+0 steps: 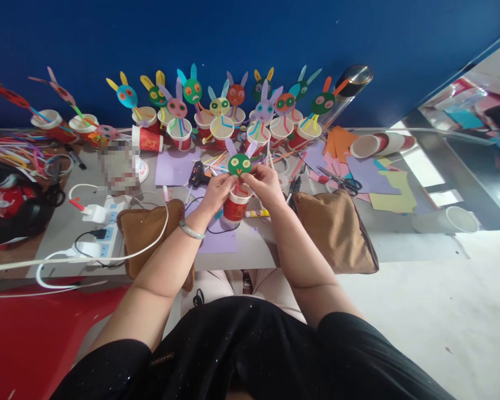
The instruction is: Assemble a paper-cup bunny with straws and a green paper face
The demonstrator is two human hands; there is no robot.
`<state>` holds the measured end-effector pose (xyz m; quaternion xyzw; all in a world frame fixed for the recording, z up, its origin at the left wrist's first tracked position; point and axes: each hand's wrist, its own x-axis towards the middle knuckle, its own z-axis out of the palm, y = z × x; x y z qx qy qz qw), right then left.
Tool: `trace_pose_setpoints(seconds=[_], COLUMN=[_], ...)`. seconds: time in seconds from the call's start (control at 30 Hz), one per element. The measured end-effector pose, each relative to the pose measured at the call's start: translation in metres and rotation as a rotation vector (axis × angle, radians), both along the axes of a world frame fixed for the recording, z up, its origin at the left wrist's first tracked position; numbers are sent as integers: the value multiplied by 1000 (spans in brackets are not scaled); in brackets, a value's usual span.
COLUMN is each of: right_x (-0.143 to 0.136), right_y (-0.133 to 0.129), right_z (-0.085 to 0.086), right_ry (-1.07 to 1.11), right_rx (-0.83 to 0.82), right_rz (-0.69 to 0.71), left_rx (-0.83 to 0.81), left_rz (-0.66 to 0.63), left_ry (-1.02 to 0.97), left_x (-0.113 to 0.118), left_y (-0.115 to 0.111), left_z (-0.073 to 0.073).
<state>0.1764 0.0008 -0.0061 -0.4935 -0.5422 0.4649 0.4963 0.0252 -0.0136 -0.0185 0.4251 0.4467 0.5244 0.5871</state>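
Observation:
A green paper rabbit head (239,165) with purple ears, yellow eyes and an orange mouth is upright above a red paper cup (235,209). Pinched at its lower left edge are the fingers of my left hand (219,193). My right hand (266,184) grips the lower right edge. Below the head, a pink-red strip runs down into the cup. Under and beside the cup lies purple paper (219,242), with a yellow glue stick (257,213) to the right.
Behind stand several cups with rabbit heads (222,129). A glue gun (199,175) and power strip (110,222) are left; scissors (350,184), coloured paper (394,191) and stacked cups (383,144) are right. Brown cushions (335,232) flank my forearms. A white cable crosses the left side.

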Motion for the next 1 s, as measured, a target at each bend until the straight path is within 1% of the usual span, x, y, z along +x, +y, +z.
trace_pose_setpoints(seconds=[0.1,0.23,0.63,0.8,1.0], right_x=[-3,-5,-5,-7,-7], right_y=[0,0,1,1,-1], right_z=[-4,-6,-8,-8,-6], right_ry=[35,55,29,30,45], right_rx=[-12,-9,-3,1,-21], right_rz=[0,-3,10,-8,-10], left_rx=[21,10,37,57,51], left_rz=[-2,-14,-35,-50,-22], left_ry=[21,13,17,16,2], left_x=[0,0,-1,-2,-1], left_y=[1,0,0,0,1], left_z=[-1,-1,-3,-5,-7])
